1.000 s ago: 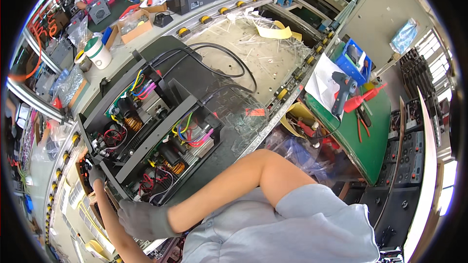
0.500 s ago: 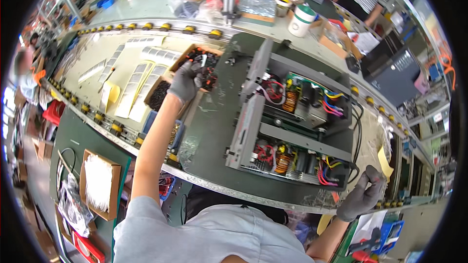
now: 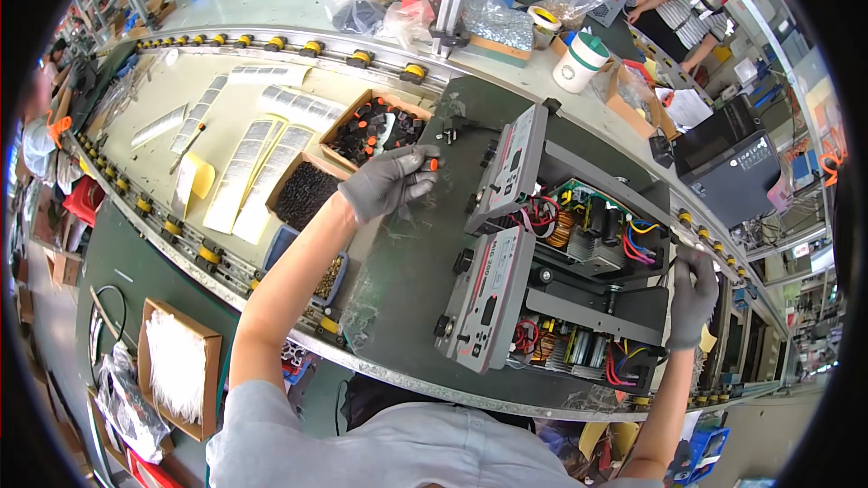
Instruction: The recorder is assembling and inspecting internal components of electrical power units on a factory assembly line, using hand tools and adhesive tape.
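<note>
Head view: left hand (image 3: 387, 183) pinched a small orange knob (image 3: 433, 164) beside the box of knobs (image 3: 372, 126); right hand (image 3: 693, 296) gripped the open machine's (image 3: 579, 307) rear edge.

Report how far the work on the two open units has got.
Done: both grey front panels are mounted on the open units. In hand: the left hand pinches a small orange-tipped knob near the box of black knobs; the right hand steadies the units' rear. Left: wiring lies exposed, no covers on.

Left hand (image 3: 387, 183) withdrawn from parts box (image 3: 377, 126), now holding small orange-tipped knob (image 3: 432, 164).
</note>
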